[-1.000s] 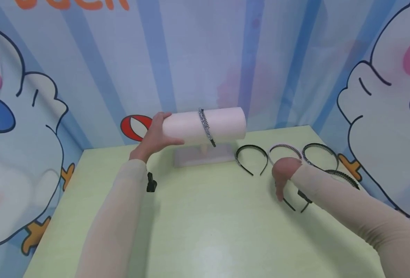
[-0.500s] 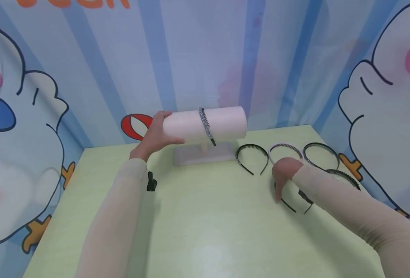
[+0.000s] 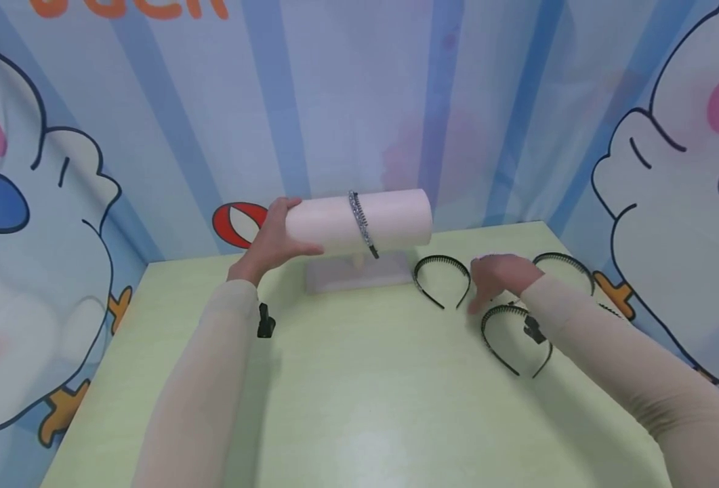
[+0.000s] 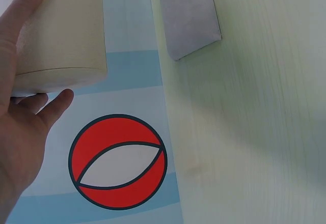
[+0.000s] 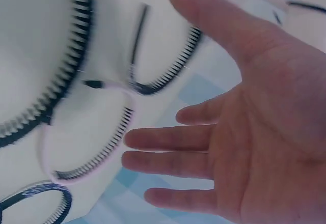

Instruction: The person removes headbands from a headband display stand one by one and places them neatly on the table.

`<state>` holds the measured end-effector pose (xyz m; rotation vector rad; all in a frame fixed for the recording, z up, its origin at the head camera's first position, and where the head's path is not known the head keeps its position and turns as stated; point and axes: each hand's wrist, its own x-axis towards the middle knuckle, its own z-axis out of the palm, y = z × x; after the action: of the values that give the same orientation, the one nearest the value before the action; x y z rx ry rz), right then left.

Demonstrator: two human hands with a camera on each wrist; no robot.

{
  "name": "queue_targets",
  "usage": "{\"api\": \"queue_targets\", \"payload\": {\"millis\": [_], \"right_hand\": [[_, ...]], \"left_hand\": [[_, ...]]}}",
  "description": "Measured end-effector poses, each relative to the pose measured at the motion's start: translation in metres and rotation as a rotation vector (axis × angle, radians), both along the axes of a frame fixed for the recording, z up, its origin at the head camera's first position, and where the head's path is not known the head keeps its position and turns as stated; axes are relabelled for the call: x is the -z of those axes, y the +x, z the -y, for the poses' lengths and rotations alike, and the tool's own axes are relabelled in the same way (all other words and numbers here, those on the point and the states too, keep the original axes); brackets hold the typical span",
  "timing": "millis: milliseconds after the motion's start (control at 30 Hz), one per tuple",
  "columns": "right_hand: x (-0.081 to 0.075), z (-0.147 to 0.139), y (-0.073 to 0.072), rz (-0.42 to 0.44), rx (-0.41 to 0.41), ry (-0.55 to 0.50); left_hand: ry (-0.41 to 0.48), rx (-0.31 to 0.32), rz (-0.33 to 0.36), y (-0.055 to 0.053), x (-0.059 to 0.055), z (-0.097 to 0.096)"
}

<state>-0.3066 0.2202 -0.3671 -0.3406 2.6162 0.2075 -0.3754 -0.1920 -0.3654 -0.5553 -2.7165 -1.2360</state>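
Observation:
My left hand (image 3: 268, 244) grips the left end of a pale pink cylindrical headband stand (image 3: 398, 217), its thumb lying along the front. A glittery silver-black toothed headband (image 3: 359, 215) hangs round the cylinder near its middle. To the right, my right hand (image 3: 498, 274) hovers over the loose headbands with nothing in it; the right wrist view shows its fingers straight. Nearest to it are a black headband (image 3: 505, 308) in front, another black headband (image 3: 438, 258) on its left, and a pink headband (image 5: 81, 178), which the hand mostly hides in the head view.
A dark headband (image 3: 579, 259) lies at the table's back right, and another (image 3: 609, 309) is mostly behind my right sleeve. The stand's grey base (image 3: 335, 276) rests on the pale green table (image 3: 359, 407). A striped cartoon backdrop (image 3: 359, 102) rises behind.
My right hand has moved back and slightly left, off the front black headband toward the pink one, uncovering the front headband. My left hand and the stand have stayed in place.

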Motion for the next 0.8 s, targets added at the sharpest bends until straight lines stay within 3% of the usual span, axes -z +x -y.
{"api": "queue_targets", "payload": {"millis": [167,400,567,800], "right_hand": [[-0.034,-0.001,-0.009,-0.034,0.035,-0.112],[-0.075,0.004,-0.016,-0.146,-0.003,-0.284],[-0.086,0.014,-0.023,-0.195,-0.037,-0.401],[-0.089,0.033,-0.038,-0.229,-0.128,-0.53]], "left_hand": [[0.005,0.001,0.006,0.001,-0.001,0.001],[0.009,-0.003,-0.003,0.0,-0.003,0.002],[0.015,-0.002,0.011,-0.001,0.0,0.001],[0.032,0.0,0.015,0.0,0.001,0.001]]}}
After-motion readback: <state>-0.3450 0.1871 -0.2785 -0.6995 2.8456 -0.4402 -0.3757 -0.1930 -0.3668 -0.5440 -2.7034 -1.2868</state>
